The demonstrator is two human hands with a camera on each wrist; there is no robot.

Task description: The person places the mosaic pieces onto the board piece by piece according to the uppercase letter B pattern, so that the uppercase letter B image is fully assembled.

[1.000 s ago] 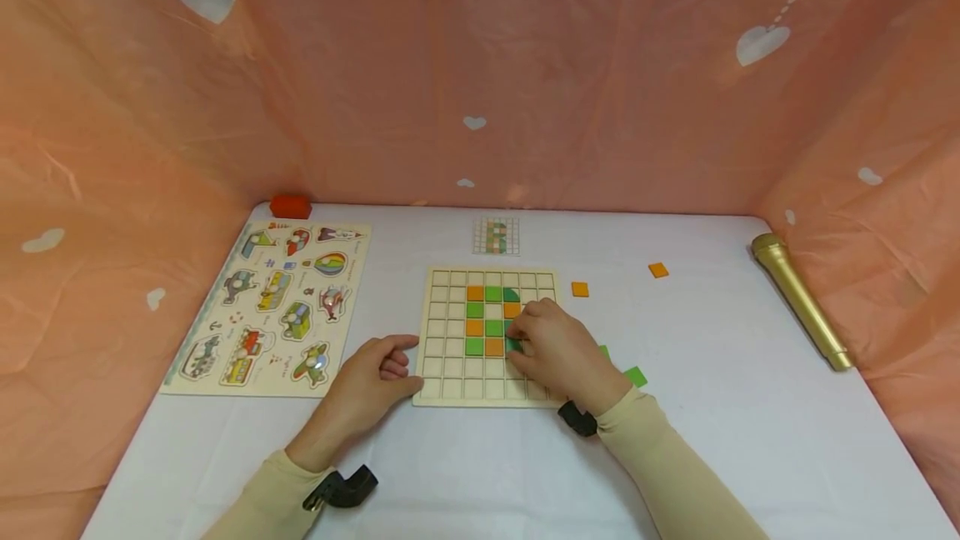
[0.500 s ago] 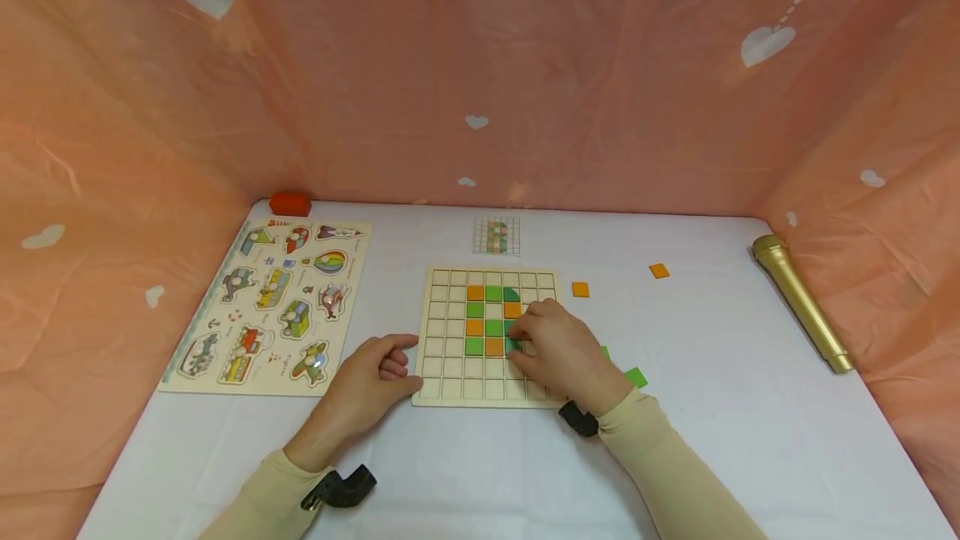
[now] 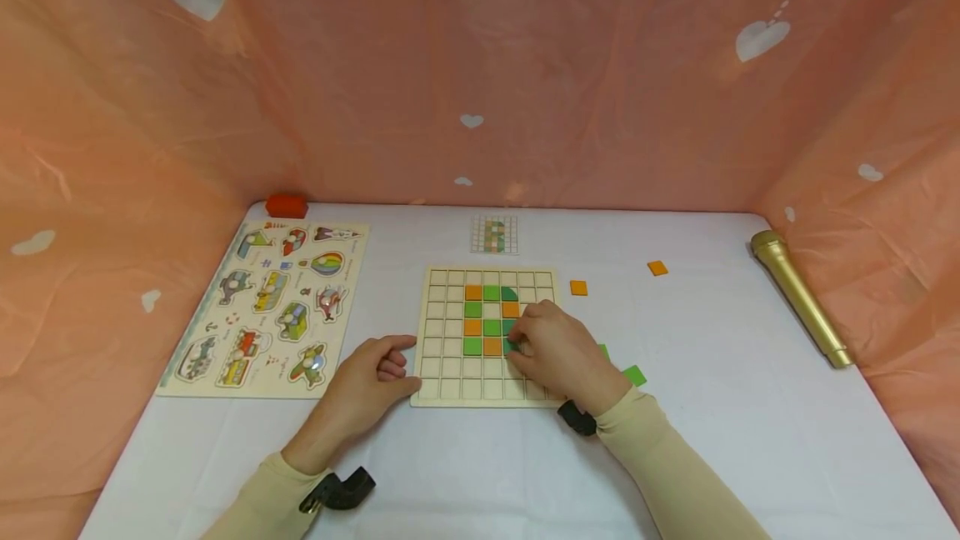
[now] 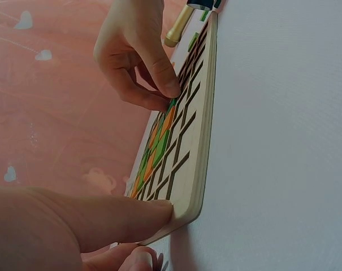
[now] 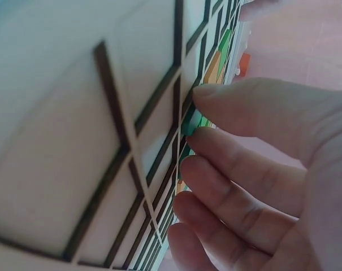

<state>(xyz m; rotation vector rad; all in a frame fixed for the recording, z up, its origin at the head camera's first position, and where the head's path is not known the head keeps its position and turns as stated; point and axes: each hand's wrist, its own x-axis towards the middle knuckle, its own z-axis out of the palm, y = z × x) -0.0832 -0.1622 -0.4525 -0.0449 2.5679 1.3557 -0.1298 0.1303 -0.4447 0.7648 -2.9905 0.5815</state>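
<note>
A square wooden grid board (image 3: 480, 391) lies on the table, several orange and green square tiles (image 3: 491, 327) set in its cells. A dark green tile with a rounded corner (image 3: 509, 294) sits in the top row of the pattern. My right hand (image 3: 564, 355) is over the board's right half, thumb and index finger pinching a dark green tile (image 5: 190, 121) right at its cell. At the board's left edge, my left hand (image 3: 367, 383) touches with its extended index finger and thumb. In the left wrist view, that thumb (image 4: 151, 217) rests at the board's corner.
A small pattern card (image 3: 494, 235) lies behind the board. Loose orange tiles (image 3: 579, 287) and green tiles (image 3: 635, 375) lie to the right. A picture puzzle board (image 3: 270, 315) and a red block (image 3: 287, 206) are on the left, a gold microphone (image 3: 801, 298) at far right.
Both hands keep their places at the board, and the tiles stay where they were. The head view shifts very slightly.
</note>
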